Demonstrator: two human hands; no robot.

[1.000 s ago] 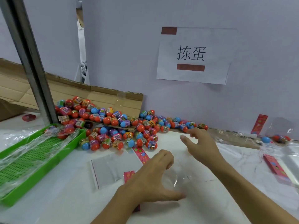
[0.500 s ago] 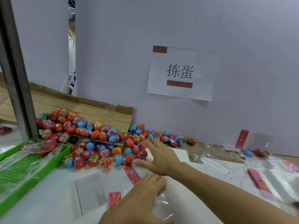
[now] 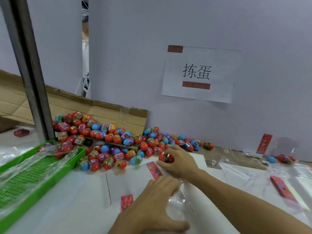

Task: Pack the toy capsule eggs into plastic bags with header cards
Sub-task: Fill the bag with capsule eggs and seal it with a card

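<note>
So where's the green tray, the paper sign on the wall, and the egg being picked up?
green tray [image 3: 55, 179], head view, its near rim.
paper sign [image 3: 199, 92], head view, lower blank part.
egg [image 3: 163, 157], head view, its red shell.

R hand [image 3: 179, 162] reached fwd, fingers [image 3: 166, 164] curled – L hand [image 3: 152, 205] low, palm down, fingers bent.

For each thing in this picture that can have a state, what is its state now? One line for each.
Right hand: fingers curled round capsule eggs at the pile's edge.
Left hand: holds the clear plastic bag on the table.
Egg pile: loose, spilling off the flattened cardboard.
Green tray: holds clear bags, one with eggs.
Header card: lying flat, unused.
</note>
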